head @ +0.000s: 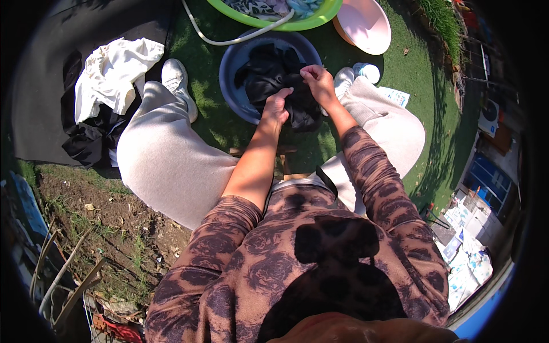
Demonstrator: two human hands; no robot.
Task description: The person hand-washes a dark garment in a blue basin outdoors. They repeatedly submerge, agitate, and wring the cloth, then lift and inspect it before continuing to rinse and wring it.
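Note:
A wet-looking black garment (270, 81) lies bunched in a blue-grey plastic basin (228, 92), and part of it hangs over the near rim. With thumb and fingers, my left hand (276, 107) grips the cloth at that near edge. Higher and to the right, my right hand (318, 83) pinches another part of the same garment, its fingertips curled together. Dark cloth stretches between the two hands. Some pale, soapy-looking water shows along the basin's inner left side. The garment's exact kind cannot be made out in its folds.
A light green tub (313, 23) of clothes stands beyond the basin, with a white hose (240, 39) looping from it. Nearby are a pink basin (369, 28), a white container (366, 72) and a printed packet (395, 96). White clothing (113, 77) tops dark clothes (88, 143) at left.

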